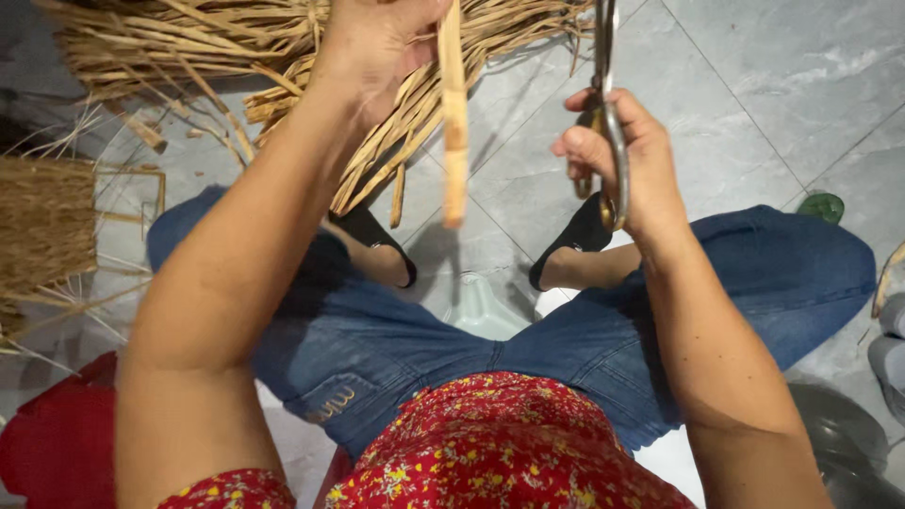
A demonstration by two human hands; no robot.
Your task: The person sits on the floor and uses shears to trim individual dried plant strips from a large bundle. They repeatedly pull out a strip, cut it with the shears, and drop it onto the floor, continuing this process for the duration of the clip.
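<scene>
Two hands at work, raised in front of a seated person in jeans and a red flowered top. The left hand is clenched around a flat dried straw strip, which hangs down from the fist, its lower end free over the floor between the knees. The right hand, apart from the strip on its far side, grips metal scissors through the finger loops; blades point up and run out of view, so whether they gape I cannot tell. Beyond the left hand lies a loose heap of the same straw. Outside the left forearm sits a woven straw piece on the grey tiled floor. Judgement: a clean cut wants the strip held taut and blades square across it.
</scene>
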